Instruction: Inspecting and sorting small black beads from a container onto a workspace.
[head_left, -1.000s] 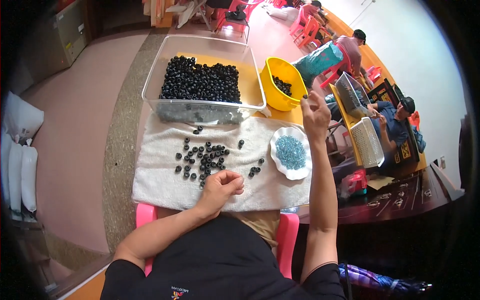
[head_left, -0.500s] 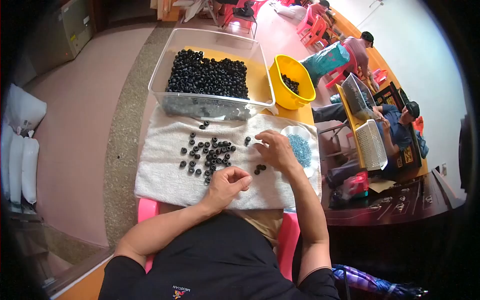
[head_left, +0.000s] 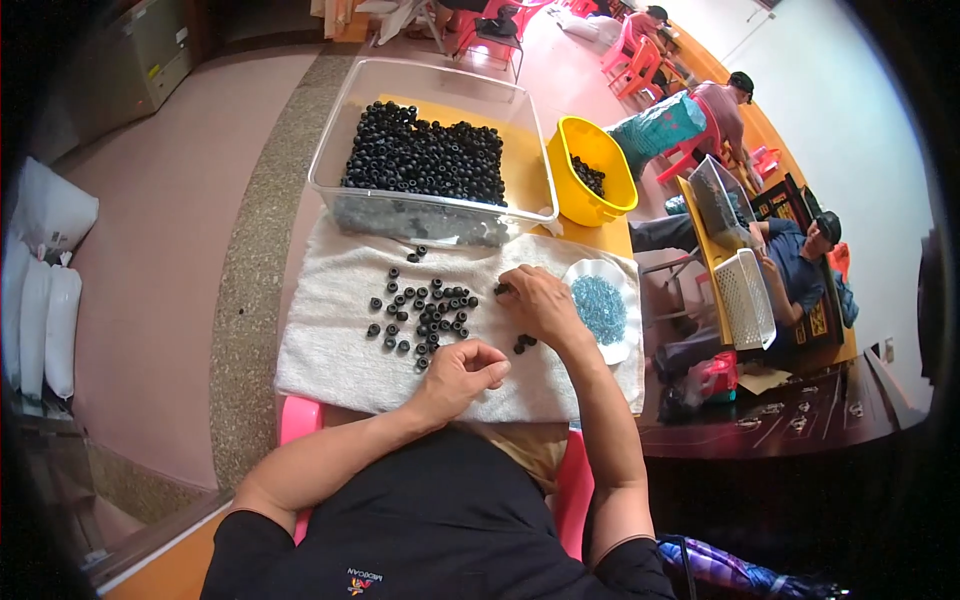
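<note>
The right hand [head_left: 540, 305] pinches a small black rubber ring [head_left: 499, 289] at frame centre; the scattered rings [head_left: 425, 310] lie left of it. The left hand [head_left: 465, 370] is loosely curled below them.

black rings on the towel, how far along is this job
Looks early. Done: some rings lie in the yellow tub. In hand: loose black rings are scattered on the white towel; the right hand touches one at its fingertips, the left hand is curled beside them, contents unclear. Left: the clear bin holds a big heap, and the white dish holds blue pieces.

Left hand [head_left: 468, 368] curled in a loose fist, right hand [head_left: 538, 303] palm-down, fingers bent forward
</note>
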